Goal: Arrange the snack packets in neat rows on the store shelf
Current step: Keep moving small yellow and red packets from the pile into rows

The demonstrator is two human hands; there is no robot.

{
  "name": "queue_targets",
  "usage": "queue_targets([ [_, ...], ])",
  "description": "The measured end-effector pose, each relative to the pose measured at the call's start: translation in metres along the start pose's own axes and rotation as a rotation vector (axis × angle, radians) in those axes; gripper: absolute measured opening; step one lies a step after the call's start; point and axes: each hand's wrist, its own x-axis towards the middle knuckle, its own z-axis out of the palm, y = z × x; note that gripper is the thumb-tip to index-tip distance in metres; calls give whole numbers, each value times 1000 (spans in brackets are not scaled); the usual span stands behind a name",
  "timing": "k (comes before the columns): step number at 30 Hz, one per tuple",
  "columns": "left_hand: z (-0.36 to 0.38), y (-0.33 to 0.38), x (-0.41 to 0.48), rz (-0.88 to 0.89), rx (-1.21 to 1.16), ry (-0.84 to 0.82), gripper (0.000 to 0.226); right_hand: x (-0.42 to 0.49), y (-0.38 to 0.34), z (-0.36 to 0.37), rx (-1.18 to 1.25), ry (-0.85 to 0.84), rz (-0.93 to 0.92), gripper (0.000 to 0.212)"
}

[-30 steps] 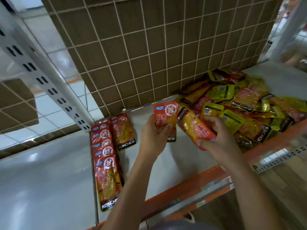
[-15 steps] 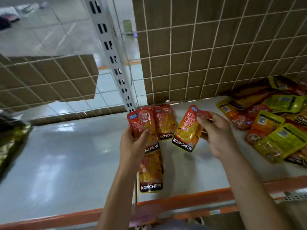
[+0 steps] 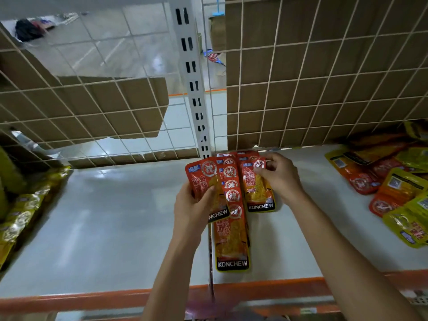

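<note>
My left hand (image 3: 194, 208) grips a red-orange KONCHEW snack packet (image 3: 203, 174), held just above an overlapping row of like packets (image 3: 231, 242) that runs from the back of the white shelf (image 3: 115, 216) toward its front. My right hand (image 3: 281, 178) pinches the top of a second packet (image 3: 256, 193), which lies flat on the shelf just right of that row, beside another packet at the back. A loose heap of red and yellow packets (image 3: 398, 188) lies at the far right.
A wire grid backed with brown cardboard (image 3: 324, 77) closes the back of the shelf. A white slotted upright (image 3: 193, 89) stands behind the row. Gold-yellow packets (image 3: 20, 212) lie along the left edge. An orange rail (image 3: 92, 300) runs along the shelf's front.
The view swung left from the heap to the row. My right hand carried its packet over and laid it down right of the row; my left hand brought its packet above the row.
</note>
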Motion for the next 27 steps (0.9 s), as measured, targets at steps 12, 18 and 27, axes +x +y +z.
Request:
queue_targets([
  [12, 8, 0, 2, -3, 10, -42, 26, -5, 1, 8, -194, 69, -105, 37],
  [18, 13, -1, 1, 26, 53, -95, 37, -7, 6, 12, -311, 78, -162, 44],
  [27, 24, 3, 6, 74, 117, -215, 8, -49, -9, 0, -5, 85, -205, 23],
])
